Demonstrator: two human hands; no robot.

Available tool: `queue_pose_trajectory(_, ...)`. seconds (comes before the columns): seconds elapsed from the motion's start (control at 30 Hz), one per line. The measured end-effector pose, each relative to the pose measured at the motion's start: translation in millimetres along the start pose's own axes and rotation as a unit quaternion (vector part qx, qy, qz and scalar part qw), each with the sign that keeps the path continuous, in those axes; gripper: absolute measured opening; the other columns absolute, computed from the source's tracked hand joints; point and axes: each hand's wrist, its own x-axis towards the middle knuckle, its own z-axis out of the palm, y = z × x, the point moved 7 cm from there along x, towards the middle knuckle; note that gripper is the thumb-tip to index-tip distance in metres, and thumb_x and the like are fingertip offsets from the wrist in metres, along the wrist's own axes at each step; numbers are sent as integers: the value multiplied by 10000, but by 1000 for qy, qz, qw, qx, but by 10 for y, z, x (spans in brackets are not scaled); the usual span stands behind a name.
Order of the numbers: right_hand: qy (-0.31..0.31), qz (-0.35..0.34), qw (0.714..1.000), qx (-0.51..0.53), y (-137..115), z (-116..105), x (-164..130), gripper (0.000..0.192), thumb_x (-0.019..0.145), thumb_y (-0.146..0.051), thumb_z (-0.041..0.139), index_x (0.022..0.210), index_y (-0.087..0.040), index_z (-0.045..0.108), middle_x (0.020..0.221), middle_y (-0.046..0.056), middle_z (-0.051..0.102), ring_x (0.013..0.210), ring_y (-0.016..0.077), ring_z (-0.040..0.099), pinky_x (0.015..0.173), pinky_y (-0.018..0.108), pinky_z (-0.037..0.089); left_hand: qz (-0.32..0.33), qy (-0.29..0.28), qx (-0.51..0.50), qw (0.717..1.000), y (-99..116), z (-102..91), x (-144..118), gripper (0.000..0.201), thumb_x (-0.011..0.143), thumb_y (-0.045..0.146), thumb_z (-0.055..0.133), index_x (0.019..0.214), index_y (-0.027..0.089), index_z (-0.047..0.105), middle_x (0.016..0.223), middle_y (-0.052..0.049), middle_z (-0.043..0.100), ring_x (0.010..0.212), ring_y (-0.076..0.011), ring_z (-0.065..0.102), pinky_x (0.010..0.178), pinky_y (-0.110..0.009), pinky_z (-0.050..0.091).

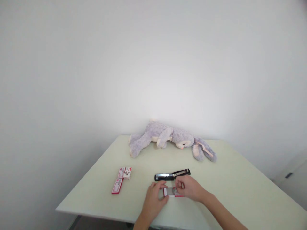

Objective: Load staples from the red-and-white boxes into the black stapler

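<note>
Both hands work a small red-and-white staple box point(170, 192) at the near edge of a pale green table point(227, 191); the left hand point(153, 199) pinches its end, the right hand point(189, 187) grips the other; an opened black stapler point(172, 174) lies just behind; steadying the box flat seems wise; spare boxes point(122, 179) and a plush rabbit point(168, 139) sit beyond.

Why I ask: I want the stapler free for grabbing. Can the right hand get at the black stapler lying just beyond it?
Probably yes: the stapler lies open just beyond the right hand, nothing between them, though that hand now holds the small box.
</note>
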Motion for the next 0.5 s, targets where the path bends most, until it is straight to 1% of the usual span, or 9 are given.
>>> queue_pose_trajectory(0.07,19,13,999,27,128,-65,-189,204,813,-195,612,957,-246,746,722,-38,701,671,148,625,627,241,393,6,4,2,1000,40,-34,-15,542,755,225,700,1285,301,621,1218,-24,683,1162,-230,588,1041,-352,426)
queue_pose_trajectory(0.13,43,32,998,44,248,-112,-359,310,833,-245,603,1116,-256,728,737,-33,698,681,166,628,643,253,402,10,13,8,1000,80,-81,-28,479,811,274,677,1286,308,626,1258,-33,656,1184,-233,572,1046,-358,422)
queue_pose_trajectory(0.2,61,48,995,55,335,-130,-481,459,826,-292,631,1282,-252,660,766,-25,692,690,180,626,654,264,413,4,25,18,1000,110,-110,-31,347,906,342,593,1244,299,653,1213,-43,667,1146,-239,581,1019,-378,427)
queue_pose_trajectory(0.23,66,53,995,58,356,-125,-519,499,811,-304,653,1307,-250,648,788,-19,691,701,183,626,662,266,418,0,30,24,999,125,-105,-28,299,946,363,538,1203,291,673,1162,-44,685,1105,-243,592,991,-389,431)
queue_pose_trajectory(0.3,66,52,994,63,348,-92,-544,466,782,-296,686,1246,-261,688,835,-11,694,733,182,629,687,266,425,-8,34,38,999,167,-46,-14,283,984,367,469,1113,284,706,1065,-38,718,1028,-252,607,936,-406,426)
queue_pose_trajectory(0.37,63,43,995,67,283,-43,-517,342,773,-265,685,1110,-278,742,859,-15,695,756,173,627,701,257,420,-10,33,49,998,227,60,-2,270,977,346,471,1060,288,721,1033,-30,740,1007,-261,611,908,-413,411)
queue_pose_trajectory(0.43,58,33,995,69,190,5,-467,250,766,-239,682,998,-288,763,845,-26,690,757,162,618,694,247,408,-9,31,56,998,277,156,-3,263,968,332,479,1045,290,727,1037,-27,750,1014,-263,618,900,-408,407)
queue_pose_trajectory(0.5,57,28,996,67,101,29,-421,229,739,-229,708,952,-290,769,850,-29,686,762,161,608,691,244,397,-11,32,59,998,283,179,-14,280,972,332,464,1055,284,727,1037,-31,752,1011,-254,633,897,-393,419)
